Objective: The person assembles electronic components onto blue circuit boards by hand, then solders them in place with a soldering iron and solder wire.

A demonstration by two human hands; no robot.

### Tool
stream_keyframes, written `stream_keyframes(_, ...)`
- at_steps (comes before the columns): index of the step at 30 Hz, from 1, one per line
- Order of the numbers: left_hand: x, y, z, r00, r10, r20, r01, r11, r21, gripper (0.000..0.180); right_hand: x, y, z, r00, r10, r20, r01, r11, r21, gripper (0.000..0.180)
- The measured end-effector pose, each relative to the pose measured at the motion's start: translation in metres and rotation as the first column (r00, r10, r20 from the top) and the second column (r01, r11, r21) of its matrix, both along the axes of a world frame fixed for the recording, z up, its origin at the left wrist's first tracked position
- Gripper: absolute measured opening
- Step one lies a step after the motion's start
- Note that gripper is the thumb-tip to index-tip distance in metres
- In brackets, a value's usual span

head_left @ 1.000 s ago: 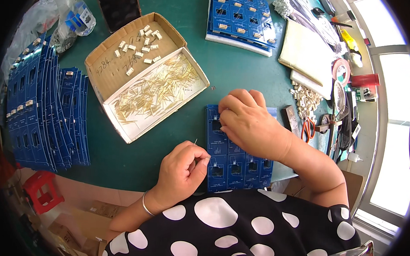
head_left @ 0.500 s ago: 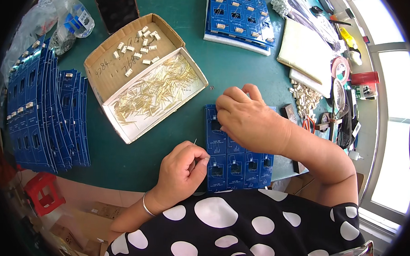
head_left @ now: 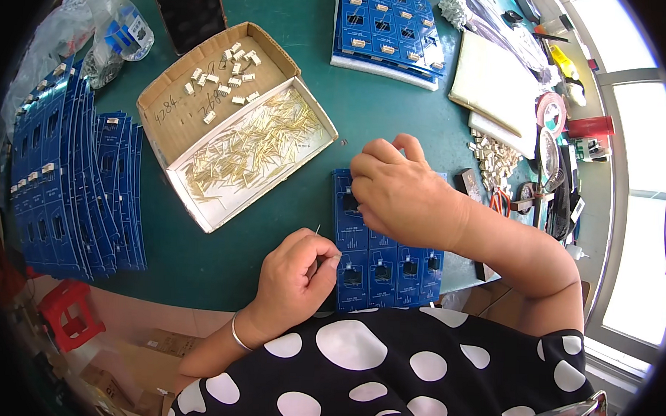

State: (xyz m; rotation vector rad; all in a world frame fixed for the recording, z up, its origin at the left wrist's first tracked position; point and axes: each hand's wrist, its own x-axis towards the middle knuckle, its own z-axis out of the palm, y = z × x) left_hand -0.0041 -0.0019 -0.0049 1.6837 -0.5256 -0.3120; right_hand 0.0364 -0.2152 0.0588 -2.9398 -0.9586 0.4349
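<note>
A blue circuit board panel (head_left: 381, 290) with rows of dark square cut-outs lies on the table close in front of me. Over its upper part my right hand (head_left: 402, 187) is bent down, fingers curled and pinched; whatever is between the fingertips is hidden. Beside the panel's left edge, my left hand (head_left: 294, 275) is closed, thumb against the curled forefinger. A thin metal pin (head_left: 318, 230) pokes out above its knuckles. Ahead and to the left, a white shallow box (head_left: 221, 219) holds a heap of loose gold-coloured pins (head_left: 254, 141). Its brown open lid (head_left: 158, 122) carries several small white connectors (head_left: 224, 90).
Many blue boards (head_left: 59, 188) stand stacked at the left. Another stack of boards (head_left: 389, 24) with white connectors lies at the far side. Right of it are a pale foam pad (head_left: 491, 81), a pile of connectors (head_left: 495, 161) and red-handled pliers (head_left: 501, 202). A red stool (head_left: 72, 315) stands on the floor.
</note>
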Motion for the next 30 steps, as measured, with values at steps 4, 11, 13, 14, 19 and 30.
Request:
stream_keyframes(4, 0.0, 0.0, -0.001, 1.0, 0.001, 0.006, -0.001, 1.0, -0.008, 0.007, -0.006, -0.001, -0.009, 0.989, -0.142, 0.048, 0.13, 0.972, 0.193, 0.011)
stream_keyframes(11, 0.002, 0.005, 0.001, 0.998, -0.057, 0.02, 0.057, 0.998, 0.025, 0.005, -0.022, -0.005, -0.024, 0.958, -0.287, -0.011, 0.266, 0.869, 0.418, 0.01)
stream_keyframes(13, 0.001, 0.005, 0.0, 0.998, -0.057, 0.028, 0.056, 0.998, 0.017, 0.005, -0.025, -0.008, -0.026, 0.949, -0.314, -0.012, 0.283, 0.838, 0.467, 0.009)
stream_keyframes(14, 0.002, 0.005, 0.0, 0.998, -0.057, 0.029, 0.057, 0.998, 0.016, 0.005, -0.026, -0.008, -0.027, 0.949, -0.315, -0.011, 0.283, 0.838, 0.467, 0.009)
stream_keyframes(19, 0.0, 0.001, 0.001, 1.0, -0.005, 0.002, 0.005, 1.0, -0.015, 0.007, -0.027, -0.008, -0.03, 0.941, -0.339, 0.008, 0.294, 0.827, 0.48, 0.01)
stream_keyframes(30, 0.0, 0.002, 0.0, 0.999, -0.029, 0.025, 0.029, 1.0, 0.0, 0.006, -0.028, -0.008, -0.028, 0.947, -0.319, 0.029, 0.274, 0.853, 0.444, 0.011)
